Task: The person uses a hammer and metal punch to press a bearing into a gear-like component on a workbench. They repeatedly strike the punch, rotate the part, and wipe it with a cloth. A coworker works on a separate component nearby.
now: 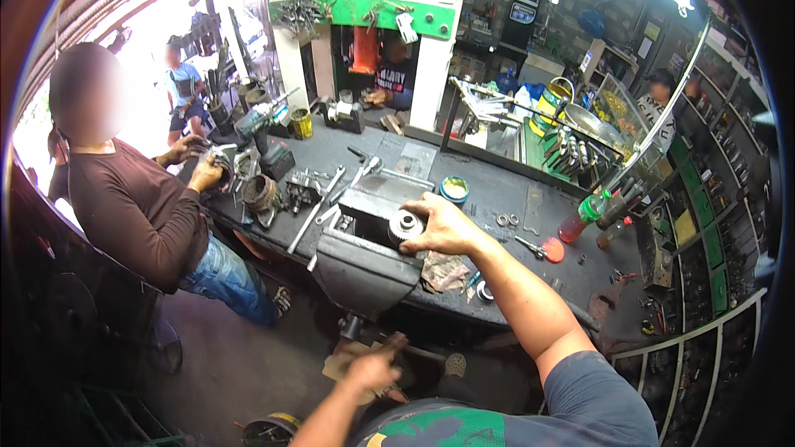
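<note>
My right hand (443,225) grips a round silver metal part (406,224) that sits in the jaws of a dark grey bench vise (364,269) at the near edge of the workbench (497,190). My left hand (373,364) is lower, below the bench edge, closed around the vise's handle bar (414,353). A dirty rag (443,271) lies on the bench just under my right wrist.
A co-worker in a brown shirt (132,207) stands at the bench's left end, handling metal parts. Wrenches (319,207), a small blue tin (454,189), a red-capped bottle (580,219) and a green press frame (364,8) crowd the bench. Shelves line the right wall.
</note>
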`<action>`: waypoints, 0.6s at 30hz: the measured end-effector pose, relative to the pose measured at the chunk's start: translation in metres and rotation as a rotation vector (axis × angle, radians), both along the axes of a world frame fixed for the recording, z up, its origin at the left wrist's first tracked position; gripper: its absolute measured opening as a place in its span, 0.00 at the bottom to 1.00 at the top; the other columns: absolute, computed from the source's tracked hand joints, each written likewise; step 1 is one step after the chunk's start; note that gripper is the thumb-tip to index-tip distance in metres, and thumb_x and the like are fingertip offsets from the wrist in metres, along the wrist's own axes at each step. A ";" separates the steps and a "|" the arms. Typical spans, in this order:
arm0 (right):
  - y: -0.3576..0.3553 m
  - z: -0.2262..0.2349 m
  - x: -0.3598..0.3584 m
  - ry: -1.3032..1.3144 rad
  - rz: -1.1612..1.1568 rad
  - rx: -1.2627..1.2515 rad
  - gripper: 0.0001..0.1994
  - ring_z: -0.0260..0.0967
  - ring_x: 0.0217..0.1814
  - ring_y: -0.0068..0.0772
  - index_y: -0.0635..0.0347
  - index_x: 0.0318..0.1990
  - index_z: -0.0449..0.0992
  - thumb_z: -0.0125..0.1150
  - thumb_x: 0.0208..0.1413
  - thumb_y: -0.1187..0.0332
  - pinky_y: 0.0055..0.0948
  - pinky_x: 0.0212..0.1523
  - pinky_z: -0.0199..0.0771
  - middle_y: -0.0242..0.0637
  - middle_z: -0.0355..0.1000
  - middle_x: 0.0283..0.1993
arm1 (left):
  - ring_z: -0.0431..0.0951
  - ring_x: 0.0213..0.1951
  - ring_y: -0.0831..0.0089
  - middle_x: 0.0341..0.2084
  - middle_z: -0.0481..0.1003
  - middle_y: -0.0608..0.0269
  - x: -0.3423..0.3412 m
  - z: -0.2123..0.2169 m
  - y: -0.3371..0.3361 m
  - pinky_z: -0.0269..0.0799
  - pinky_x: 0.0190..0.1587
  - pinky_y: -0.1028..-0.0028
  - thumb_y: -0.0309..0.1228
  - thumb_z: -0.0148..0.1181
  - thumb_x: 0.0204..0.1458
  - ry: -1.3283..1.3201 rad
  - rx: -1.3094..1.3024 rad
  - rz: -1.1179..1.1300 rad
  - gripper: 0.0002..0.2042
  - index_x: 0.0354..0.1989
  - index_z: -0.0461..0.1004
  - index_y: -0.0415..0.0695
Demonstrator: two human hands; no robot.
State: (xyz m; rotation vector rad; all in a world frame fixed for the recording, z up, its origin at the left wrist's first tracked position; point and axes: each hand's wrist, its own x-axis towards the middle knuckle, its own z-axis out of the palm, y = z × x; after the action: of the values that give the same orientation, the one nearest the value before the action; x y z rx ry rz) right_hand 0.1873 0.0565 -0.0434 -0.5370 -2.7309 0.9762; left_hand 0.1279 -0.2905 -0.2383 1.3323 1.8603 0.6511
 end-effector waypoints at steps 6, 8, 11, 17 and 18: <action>-0.001 0.003 0.007 0.011 -0.030 0.029 0.44 0.75 0.63 0.51 0.61 0.67 0.82 0.90 0.41 0.49 0.43 0.68 0.75 0.49 0.75 0.55 | 0.84 0.61 0.57 0.65 0.79 0.49 -0.077 0.074 0.002 0.79 0.67 0.59 0.14 0.52 0.49 -0.464 0.890 0.585 0.36 0.73 0.71 0.36; -0.001 0.006 0.008 -0.017 -0.034 0.005 0.45 0.75 0.63 0.52 0.60 0.67 0.82 0.90 0.41 0.47 0.43 0.67 0.75 0.49 0.74 0.55 | 0.86 0.59 0.57 0.68 0.79 0.47 -0.026 0.084 0.007 0.80 0.64 0.61 0.17 0.57 0.50 -0.203 0.807 0.241 0.35 0.73 0.73 0.37; -0.002 0.010 -0.004 -0.011 -0.015 0.014 0.46 0.75 0.62 0.56 0.62 0.68 0.81 0.87 0.40 0.47 0.45 0.67 0.76 0.53 0.76 0.55 | 0.87 0.58 0.52 0.68 0.80 0.45 0.029 0.019 0.005 0.82 0.60 0.59 0.24 0.61 0.56 0.028 0.323 -0.111 0.33 0.75 0.71 0.38; -0.003 0.010 0.004 -0.022 -0.031 0.014 0.45 0.76 0.61 0.56 0.62 0.67 0.81 0.88 0.40 0.49 0.46 0.65 0.77 0.55 0.76 0.56 | 0.86 0.53 0.62 0.65 0.80 0.48 -0.102 0.036 0.003 0.80 0.61 0.61 0.22 0.56 0.57 -0.582 0.794 0.798 0.28 0.69 0.75 0.34; -0.005 0.014 0.005 -0.020 -0.027 0.033 0.44 0.76 0.60 0.57 0.61 0.66 0.82 0.88 0.40 0.49 0.46 0.64 0.77 0.55 0.76 0.54 | 0.85 0.54 0.62 0.65 0.80 0.48 -0.080 0.073 0.008 0.80 0.62 0.61 0.22 0.56 0.56 -0.411 0.881 0.598 0.28 0.68 0.75 0.33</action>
State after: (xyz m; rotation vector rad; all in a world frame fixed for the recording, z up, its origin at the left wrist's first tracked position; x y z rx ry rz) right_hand 0.1920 0.0515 -0.0290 -0.5793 -2.7446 0.9224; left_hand 0.0479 -0.2822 -0.1656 0.9624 1.6508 2.0589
